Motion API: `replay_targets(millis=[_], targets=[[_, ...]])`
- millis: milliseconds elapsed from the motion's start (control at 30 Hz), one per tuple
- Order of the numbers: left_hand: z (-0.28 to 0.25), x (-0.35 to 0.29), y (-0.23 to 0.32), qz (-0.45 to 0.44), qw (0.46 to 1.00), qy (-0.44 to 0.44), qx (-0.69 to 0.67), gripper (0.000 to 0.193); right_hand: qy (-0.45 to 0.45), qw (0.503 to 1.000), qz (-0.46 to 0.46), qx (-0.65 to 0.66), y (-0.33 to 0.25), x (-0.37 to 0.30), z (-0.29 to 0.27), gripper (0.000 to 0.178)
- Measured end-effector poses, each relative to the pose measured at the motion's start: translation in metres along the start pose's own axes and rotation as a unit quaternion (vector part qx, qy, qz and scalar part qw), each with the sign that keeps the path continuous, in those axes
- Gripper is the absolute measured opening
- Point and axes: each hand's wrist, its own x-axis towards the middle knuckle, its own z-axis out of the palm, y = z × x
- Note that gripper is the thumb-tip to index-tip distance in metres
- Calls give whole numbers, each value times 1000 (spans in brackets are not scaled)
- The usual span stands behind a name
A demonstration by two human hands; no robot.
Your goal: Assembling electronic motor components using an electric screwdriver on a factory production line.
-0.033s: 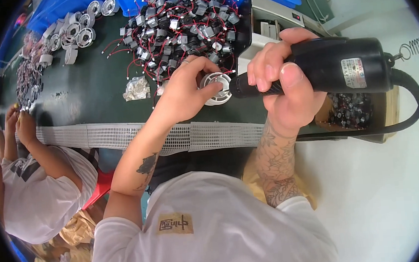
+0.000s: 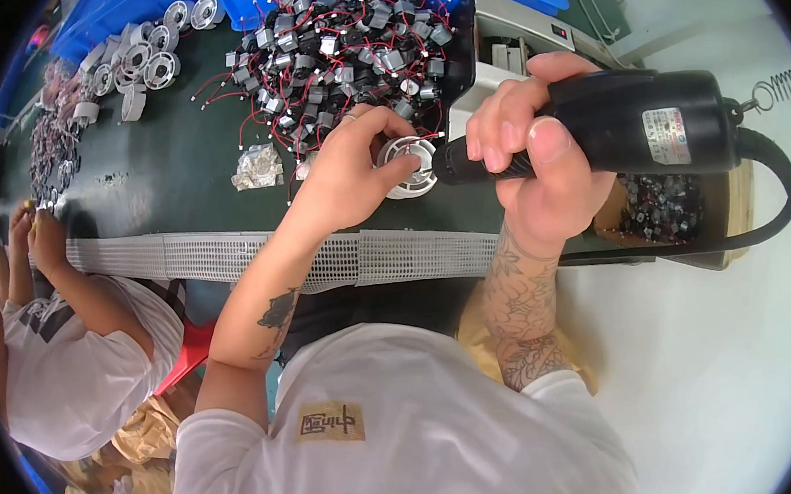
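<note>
Left hand [image 2: 352,171] grips the white round housing [image 2: 418,186], set in from the table's mesh-lined front edge [image 2: 378,258], while the right hand [image 2: 542,156] wraps a black power screwdriver [image 2: 636,121], nose at the rim! Motors [image 2: 344,61] crowd the far side; green tabletop [image 2: 186,184] opens out leftward.
</note>
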Motion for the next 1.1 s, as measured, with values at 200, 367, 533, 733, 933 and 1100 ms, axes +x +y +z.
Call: replay_targets(millis=[200,367,533,733,933,1100], targets=[[1,-1,-2,-17,999,10,-31,22,13,999,-3,44,3,2,2,38],[1,-2,-4,-21,999,9,-35,23,14,999,-26,16,4,2,1,39],[3,-2,-4,-20,999,14,-38,23,0,999,3,50,4,1,1,39],[4,-2,-7,-26,998,18,-47,22,-9,999,-34,20,11,-1,8,35],[5,-4,-3,-30,998,24,-55,23,-10,1000,9,-14,14,0,2,30],[9,-7,-6,-8,999,36,-39,25,-19,999,-6,28,17,0,3,32]])
